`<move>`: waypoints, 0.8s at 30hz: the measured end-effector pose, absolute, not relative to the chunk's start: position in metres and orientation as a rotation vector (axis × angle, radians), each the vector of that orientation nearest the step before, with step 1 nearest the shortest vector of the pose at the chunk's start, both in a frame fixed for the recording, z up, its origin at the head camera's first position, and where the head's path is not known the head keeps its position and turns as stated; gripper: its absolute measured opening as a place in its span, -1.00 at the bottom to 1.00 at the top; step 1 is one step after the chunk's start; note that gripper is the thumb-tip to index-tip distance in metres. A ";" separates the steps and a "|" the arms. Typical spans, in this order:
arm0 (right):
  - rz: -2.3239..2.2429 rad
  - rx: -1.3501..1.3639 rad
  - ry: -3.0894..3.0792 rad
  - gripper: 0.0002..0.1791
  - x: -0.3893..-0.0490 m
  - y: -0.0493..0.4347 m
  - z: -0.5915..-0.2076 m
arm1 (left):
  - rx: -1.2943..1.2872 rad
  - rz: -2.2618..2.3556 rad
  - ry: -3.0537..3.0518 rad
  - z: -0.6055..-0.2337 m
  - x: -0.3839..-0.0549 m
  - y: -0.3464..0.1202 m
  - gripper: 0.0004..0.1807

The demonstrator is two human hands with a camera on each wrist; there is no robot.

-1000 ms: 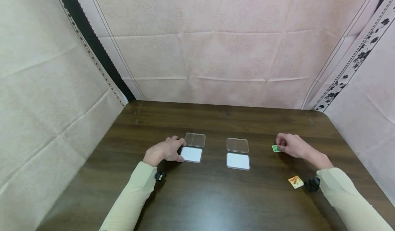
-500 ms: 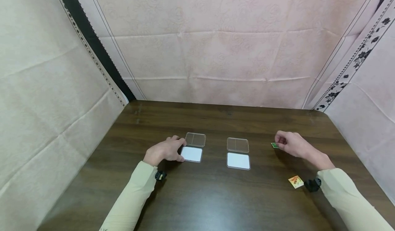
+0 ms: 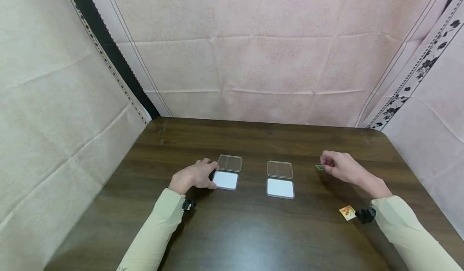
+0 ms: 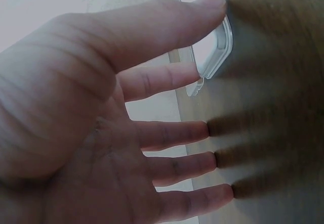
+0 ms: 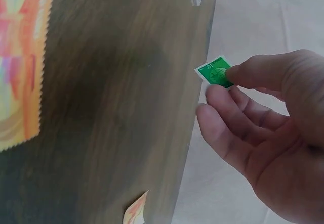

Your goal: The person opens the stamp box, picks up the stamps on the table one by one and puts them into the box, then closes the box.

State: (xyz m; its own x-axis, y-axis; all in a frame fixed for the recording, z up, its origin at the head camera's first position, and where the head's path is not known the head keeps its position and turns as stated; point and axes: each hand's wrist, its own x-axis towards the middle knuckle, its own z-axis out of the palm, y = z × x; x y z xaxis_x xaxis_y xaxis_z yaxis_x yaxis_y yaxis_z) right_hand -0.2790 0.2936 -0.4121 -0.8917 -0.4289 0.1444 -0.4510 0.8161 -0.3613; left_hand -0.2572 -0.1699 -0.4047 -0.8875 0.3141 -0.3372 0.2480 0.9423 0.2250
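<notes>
My right hand (image 3: 342,167) pinches a small green postage stamp (image 5: 214,74) between thumb and fingertips, above the table's right side. In the right wrist view the stamp carries a "10" and a toothed edge. My left hand (image 3: 193,176) lies at the left clear plastic case (image 3: 225,181), with straight fingers. Its thumb and index finger touch the case's left side, and the other fingertips rest on the table. That case lies unfolded, its clear lid (image 3: 230,163) on the far side and a white panel in the near half.
A second unfolded plastic case (image 3: 280,188) lies to the right of the first. An orange stamp (image 3: 347,213) is on the table beside the right wrist. The right wrist view also shows a pale orange paper corner (image 5: 134,211). Pale cloth (image 3: 253,61) hangs behind the brown table (image 3: 239,238).
My right hand has moved slightly up and to the left with the green stamp, which now shows less of its face in the head view. My left hand stays at the case.
</notes>
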 end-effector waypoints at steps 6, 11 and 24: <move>0.753 0.683 -3.045 -0.89 -0.277 0.288 -0.405 | 0.402 0.246 2.725 -0.404 -0.257 -0.170 -0.37; 0.831 0.676 -3.079 -0.96 -0.276 0.284 -0.401 | 0.406 0.243 2.727 -0.404 -0.257 -0.170 -0.37; 0.716 0.720 -3.044 -0.90 -0.277 0.271 -0.389 | 0.408 0.238 2.726 -0.405 -0.257 -0.170 -0.37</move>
